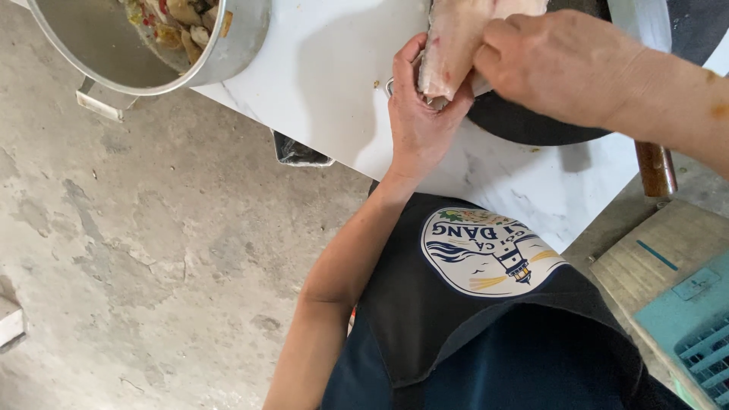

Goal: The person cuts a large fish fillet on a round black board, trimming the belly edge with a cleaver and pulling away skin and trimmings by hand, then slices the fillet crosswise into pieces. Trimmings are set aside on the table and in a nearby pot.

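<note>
A pale pinkish piece of raw fish [454,42] lies over the edge of a dark round pan [531,125] on the white marble table [326,83]. My left hand [418,125] cups the lower end of the fish from below, fingers curled around it. From the right, my right hand [558,64] presses down on the fish's upper side. Part of the fish is hidden under that hand.
A large metal pot [228,45] with chopped food inside stands at the table's top left corner. Below the table lies grey concrete floor [137,250]. A teal plastic crate [699,326] and cardboard [645,258] sit at the right. I wear a dark apron [486,334].
</note>
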